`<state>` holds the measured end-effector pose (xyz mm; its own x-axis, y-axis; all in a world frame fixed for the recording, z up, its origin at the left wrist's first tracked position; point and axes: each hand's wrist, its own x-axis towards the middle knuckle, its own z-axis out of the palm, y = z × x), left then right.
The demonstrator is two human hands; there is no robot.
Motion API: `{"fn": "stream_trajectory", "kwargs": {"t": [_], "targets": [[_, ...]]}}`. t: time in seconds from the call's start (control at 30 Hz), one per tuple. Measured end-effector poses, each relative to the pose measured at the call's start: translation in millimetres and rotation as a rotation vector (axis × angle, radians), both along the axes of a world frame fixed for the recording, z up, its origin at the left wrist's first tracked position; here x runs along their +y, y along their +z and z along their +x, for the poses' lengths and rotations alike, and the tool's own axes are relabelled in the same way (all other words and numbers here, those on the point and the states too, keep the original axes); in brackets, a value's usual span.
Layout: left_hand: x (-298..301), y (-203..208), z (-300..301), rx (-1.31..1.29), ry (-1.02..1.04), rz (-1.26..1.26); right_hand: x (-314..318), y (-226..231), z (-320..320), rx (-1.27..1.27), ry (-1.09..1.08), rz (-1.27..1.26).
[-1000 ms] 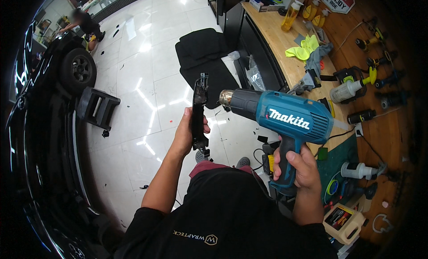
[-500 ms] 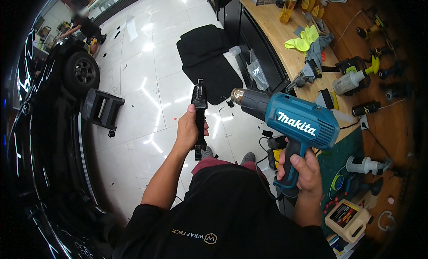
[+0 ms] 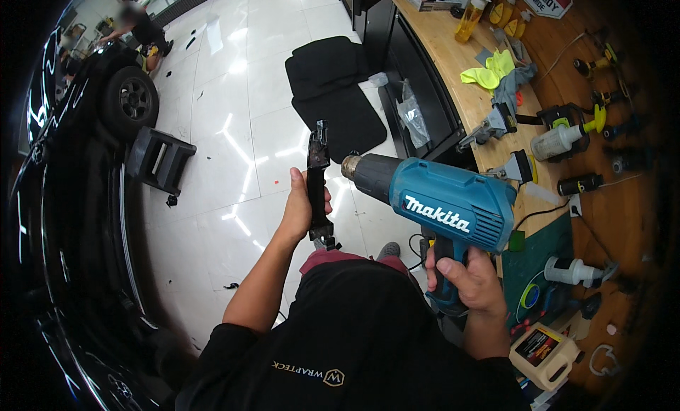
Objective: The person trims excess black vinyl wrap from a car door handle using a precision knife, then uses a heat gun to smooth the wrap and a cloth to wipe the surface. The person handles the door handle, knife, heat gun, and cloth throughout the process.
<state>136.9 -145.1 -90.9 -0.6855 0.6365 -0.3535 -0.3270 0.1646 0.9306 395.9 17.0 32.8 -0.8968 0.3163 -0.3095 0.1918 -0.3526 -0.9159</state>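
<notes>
Upright in front of me, a long glossy black part that looks like a car door handle [image 3: 318, 181] is gripped at its middle by my left hand [image 3: 297, 211]. Clips or brackets show at both of its ends. My right hand [image 3: 466, 278] is wrapped around the grip of a teal and black heat gun [image 3: 446, 198]. Its metal nozzle points left, close beside the upper part of the handle, with a small gap between them. My palm and fingers hide some of the gun's grip and trigger.
A black car [image 3: 78, 220] lines the left side, with a black step stool [image 3: 161, 160] beside it. Black mats [image 3: 333, 85] lie on the tiled floor ahead. On the right, a wooden workbench [image 3: 439, 50] carries bottles, cloths and tools. Another person [image 3: 145, 30] crouches by the car's far end.
The heat gun has moved left, bringing its nozzle nearer to the door handle. My left hand has turned the handle slightly and still grips it.
</notes>
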Motion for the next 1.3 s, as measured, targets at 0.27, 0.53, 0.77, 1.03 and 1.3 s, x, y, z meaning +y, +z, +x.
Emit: {"fn": "stream_trajectory", "kwargs": {"t": [0.27,0.53,0.77,1.03,1.3], "targets": [[-9.9,-7.1,-1.9,0.004,0.031,0.008,-6.8,4.7,-19.8,-0.051,0.037,0.095],[-12.8,-8.8,-3.0,-0.019,0.035,0.006,-12.5,8.7,-32.2,-0.012,0.042,0.119],[-7.6,-1.2,-1.6,-0.138,0.037,0.053,-12.3,8.0,-25.9,-0.024,0.038,0.175],[1.0,14.9,8.4,-0.297,0.031,0.189,-19.3,4.7,-24.9,0.030,-0.030,0.179],[2.0,19.2,7.3,-0.346,0.102,0.260,-18.4,3.0,-18.6,0.089,-0.069,0.139]]}}
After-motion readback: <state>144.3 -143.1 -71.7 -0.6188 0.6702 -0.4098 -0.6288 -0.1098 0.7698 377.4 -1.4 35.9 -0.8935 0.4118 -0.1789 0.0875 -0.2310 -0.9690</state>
